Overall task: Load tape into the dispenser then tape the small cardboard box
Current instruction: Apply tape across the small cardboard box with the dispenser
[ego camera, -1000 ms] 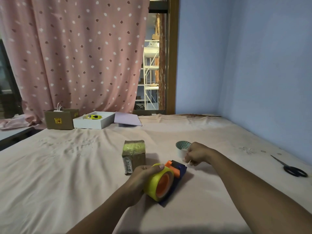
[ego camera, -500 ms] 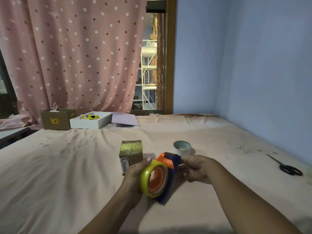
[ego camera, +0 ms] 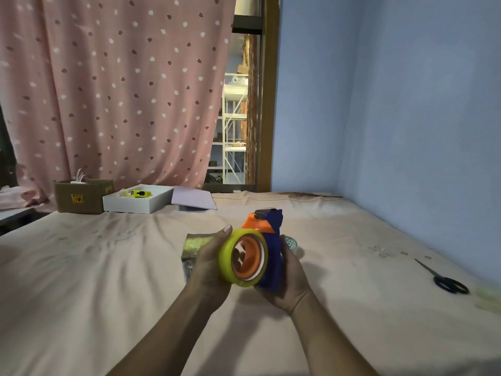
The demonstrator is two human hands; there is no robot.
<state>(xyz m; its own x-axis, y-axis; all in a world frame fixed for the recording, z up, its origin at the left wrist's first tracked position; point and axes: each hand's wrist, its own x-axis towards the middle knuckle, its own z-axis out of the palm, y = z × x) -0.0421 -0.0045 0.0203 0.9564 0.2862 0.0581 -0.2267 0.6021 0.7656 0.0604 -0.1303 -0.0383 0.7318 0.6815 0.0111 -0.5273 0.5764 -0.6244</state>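
Head view: both hands hold the tape dispenser (ego camera: 271, 267) up off the bed (ego camera: 108, 294), in front of the body. The left hand (ego camera: 208, 264) has its grip wrapped over the yellow tape roll (ego camera: 230, 261) — thumb on top of the rim, the other fingers hidden behind it. The right hand (ego camera: 291, 278) has its grip closed around the blue body of the dispenser from the right and below. The roll sits on the orange hub (ego camera: 248, 257), its open face turned toward the camera, so its axis runs roughly from the left hand toward the blue side plate. The left hand lies on the free side of the roll, and any further seating would be a push from the left against the right hand's hold. The dispenser's long axis runs up and away, with the orange-and-blue cutter head (ego camera: 264, 219) at the far, upper end.

The roll looks glossy and nearly full, and appears well onto the hub; whether it is fully seated I cannot tell. No loose tape end shows, so threading toward the head appears not yet done.

The small cardboard box (ego camera: 189, 246) rests on the bed just behind the left hand, partly hidden, its top covered in yellowish tape. A second, patterned tape roll (ego camera: 292, 244) peeks out behind the dispenser. Scissors (ego camera: 444, 279) lie well apart to the right.
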